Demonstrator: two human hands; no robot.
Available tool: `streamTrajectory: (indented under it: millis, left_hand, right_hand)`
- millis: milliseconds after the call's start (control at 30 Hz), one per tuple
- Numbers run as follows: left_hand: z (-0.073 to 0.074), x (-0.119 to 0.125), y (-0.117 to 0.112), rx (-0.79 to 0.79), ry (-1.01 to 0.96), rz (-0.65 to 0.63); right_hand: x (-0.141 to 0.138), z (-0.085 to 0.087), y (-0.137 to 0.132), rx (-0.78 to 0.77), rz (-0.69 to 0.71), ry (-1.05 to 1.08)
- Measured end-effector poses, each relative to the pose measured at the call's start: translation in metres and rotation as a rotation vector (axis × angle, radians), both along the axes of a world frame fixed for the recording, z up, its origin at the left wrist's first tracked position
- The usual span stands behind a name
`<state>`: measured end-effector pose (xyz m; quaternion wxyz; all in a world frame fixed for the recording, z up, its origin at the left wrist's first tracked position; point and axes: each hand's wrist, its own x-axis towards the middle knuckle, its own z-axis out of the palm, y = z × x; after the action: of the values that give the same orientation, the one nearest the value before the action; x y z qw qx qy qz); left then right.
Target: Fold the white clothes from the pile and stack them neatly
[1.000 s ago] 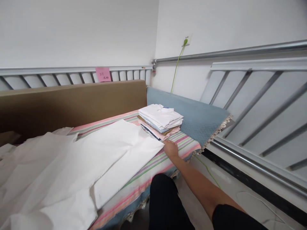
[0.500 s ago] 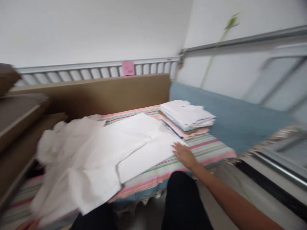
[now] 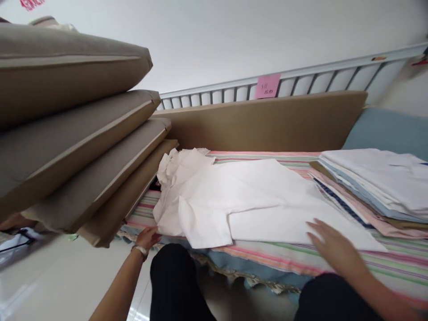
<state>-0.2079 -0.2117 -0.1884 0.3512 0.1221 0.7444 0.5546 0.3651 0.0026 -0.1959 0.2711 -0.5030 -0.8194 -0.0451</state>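
Note:
A white shirt (image 3: 254,191) lies spread out lengthwise, its short sleeve toward me. At its left end is a crumpled off-white cloth part (image 3: 180,178); I cannot tell whether this is the same garment. My left hand (image 3: 147,238), with a bracelet on the wrist, has its fingers closed at the near left corner of the off-white cloth. Over the near edge of the shirt's right half, my right hand (image 3: 334,247) is stretched out open, slightly blurred. Beyond it on the right sits a stack of folded clothes (image 3: 374,187) in white, blue, brown and pink.
Under the clothes is a striped cloth (image 3: 294,265) with a fringed blue cover below. Thick grey-brown cushions (image 3: 110,151) are piled at left, overhanging the near edge. A brown board-like pad (image 3: 261,125) leans against the white railing (image 3: 240,93), which bears a pink note (image 3: 268,85).
The view has swung left, bringing the cushion pile and my whole left hand into sight. My right hand has shifted from the shirt's far right end inward along its near edge.

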Motion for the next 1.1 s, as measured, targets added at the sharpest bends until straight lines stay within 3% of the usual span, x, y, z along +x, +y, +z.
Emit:
streamTrajectory:
  millis: [200, 267, 367, 433, 500, 700, 767, 833, 967, 1033, 1100]
  left_hand:
    - [0.004, 0.004, -0.002, 0.081, -0.063, 0.086]
    - [0.002, 0.002, -0.001, 0.094, -0.051, 0.109]
    - [-0.003, -0.002, 0.002, 0.08, -0.033, 0.126]
    - [-0.007, -0.005, 0.005, 0.06, -0.021, 0.129]
    - [-0.01, -0.008, 0.007, 0.042, -0.016, 0.128]
    - [-0.014, -0.01, 0.008, -0.026, -0.064, 0.099]
    - [-0.016, -0.009, 0.01, -0.06, -0.075, 0.087]
    - [-0.017, -0.009, 0.012, -0.093, -0.056, 0.082]
    - [-0.011, -0.013, 0.011, -0.167, 0.072, 0.081]
    - [-0.002, -0.012, 0.006, -0.197, 0.177, 0.101]
    - [0.01, -0.002, 0.002, -0.174, 0.423, 0.127]
  right_hand:
    - [-0.186, 0.028, -0.098, -0.156, 0.511, -0.128]
    - [-0.229, 0.027, -0.116, -0.171, 0.615, -0.167]
    - [-0.268, 0.021, -0.121, -0.211, 0.637, -0.201]
    - [-0.279, 0.024, -0.112, -0.26, 0.606, -0.194]
    - [-0.283, 0.037, -0.098, -0.3, 0.583, -0.151]
    - [-0.288, 0.113, -0.037, -0.335, 0.612, -0.053]
    - [-0.292, 0.128, -0.014, -0.368, 0.543, -0.022]
    - [-0.293, 0.131, 0.009, -0.427, 0.386, 0.013]
    - [-0.288, 0.112, 0.049, -0.525, 0.01, 0.074]
    - [-0.284, 0.101, 0.06, -0.518, -0.092, 0.101]
    - [-0.281, 0.092, 0.059, -0.497, -0.118, 0.125]
